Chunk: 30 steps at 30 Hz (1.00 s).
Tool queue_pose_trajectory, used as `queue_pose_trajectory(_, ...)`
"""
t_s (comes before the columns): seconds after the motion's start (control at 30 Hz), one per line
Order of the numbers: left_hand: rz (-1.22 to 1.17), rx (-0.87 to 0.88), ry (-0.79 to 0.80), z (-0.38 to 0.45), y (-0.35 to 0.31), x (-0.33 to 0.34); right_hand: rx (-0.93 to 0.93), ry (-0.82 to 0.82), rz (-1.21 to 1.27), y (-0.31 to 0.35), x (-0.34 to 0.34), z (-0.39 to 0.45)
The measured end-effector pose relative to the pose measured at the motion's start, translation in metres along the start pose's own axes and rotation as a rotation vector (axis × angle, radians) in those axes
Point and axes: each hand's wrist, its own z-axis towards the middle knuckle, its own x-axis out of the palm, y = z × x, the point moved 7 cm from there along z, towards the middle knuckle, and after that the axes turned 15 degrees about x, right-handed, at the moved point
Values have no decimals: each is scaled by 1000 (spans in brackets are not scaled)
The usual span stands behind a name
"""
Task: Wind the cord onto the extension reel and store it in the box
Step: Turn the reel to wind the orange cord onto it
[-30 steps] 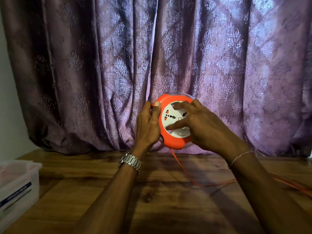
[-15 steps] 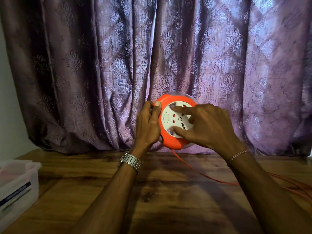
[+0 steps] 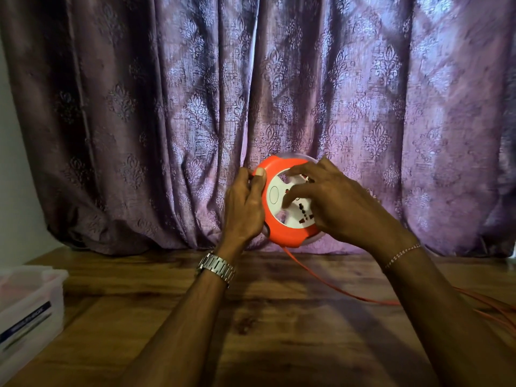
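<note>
Orange reel (image 3: 284, 233) held upright above the tabletop's (image 3: 265, 331) far edge, before a purple curtain (image 3: 167, 107). Left hand (image 3: 243, 208) clamped on its left rim; right hand (image 3: 335, 205) spread, fingertips pressed on the white socket face. Orange cord (image 3: 329, 286) trails from the reel's underside toward the right edge. Clear box (image 3: 30, 308) at left edge.
</note>
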Motion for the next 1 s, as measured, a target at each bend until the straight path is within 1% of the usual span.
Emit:
queue_pose_trajectory(0.07, 1, 2, 0, 0, -2, 0, -14, 64, -48, 3, 4, 0)
queue_pose_trajectory(0.13, -11, -2, -4, 1, -3, -1, -23, 91, -92, 6, 6, 0)
queue_pose_trajectory(0.23, -7, 0, -2, 2, -5, -1, -23, 42, -165, 6, 5, 0)
queue_pose_trajectory(0.3, -3, 0, -5, 2, -4, -1, 12, 29, -182, 3, 6, 1)
queue_pose_trajectory(0.4, -10, -1, 7, 2, -1, -1, 112, 14, -141, -6, 7, 0)
queue_pose_trajectory(0.47, 18, -2, 21, 0, -1, 1, 142, 2, -144, -9, 7, -2)
queue_pose_trajectory(0.57, 63, 8, 20, -2, -5, 2, 189, -49, -175, -13, 6, -3)
queue_pose_trajectory(0.73, 32, 12, 1, 0, -5, 2, 339, -147, -89, -26, 1, 2)
queue_pose_trajectory(0.87, -2, -5, -2, 0, -1, 2, 305, -171, -114, -20, -4, 0)
queue_pose_trajectory(0.93, -2, -3, -6, 1, 1, 2, 230, -178, -134, -14, -7, 0)
queue_pose_trajectory(1.0, 2, 4, -11, 1, 2, 1, 153, -154, -88, -7, -8, 0)
